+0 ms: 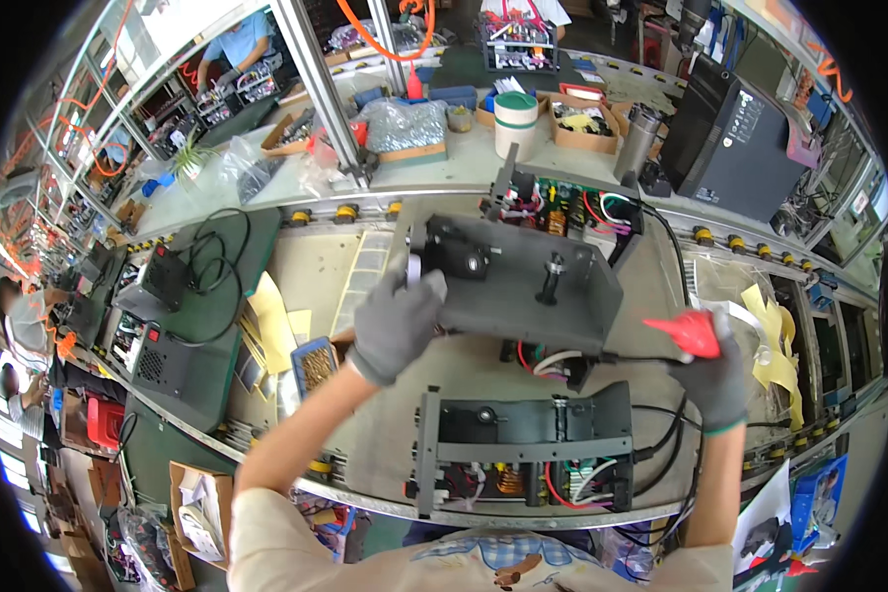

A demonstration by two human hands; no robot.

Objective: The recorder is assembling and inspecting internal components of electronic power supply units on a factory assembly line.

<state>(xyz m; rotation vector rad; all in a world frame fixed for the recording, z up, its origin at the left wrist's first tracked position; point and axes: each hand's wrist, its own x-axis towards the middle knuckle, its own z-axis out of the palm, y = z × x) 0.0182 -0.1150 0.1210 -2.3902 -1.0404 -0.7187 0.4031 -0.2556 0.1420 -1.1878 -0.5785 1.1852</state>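
Observation:
My left hand (397,326), in a grey glove, is closed at the left end of a black metal housing (523,296); motion blurs its fingers. This open, tray-like housing sits tilted, with a black post and a round black part inside. Off its right end, my right hand (712,383), also gloved, grips a small red bottle (693,333) whose pointed tip faces left. Closer to me lies a second black housing (533,419) with a circuit board and wires along its near side. Behind the first housing is another unit with an exposed circuit board (562,209).
A blue tray of small screws (316,365) stands left of my forearm. Black boxed units (163,360) and cables rest on a green mat. Yellow paper (775,345) lies right. A white tub (515,123), steel tumbler (641,138) and computer tower (725,138) line the back shelf.

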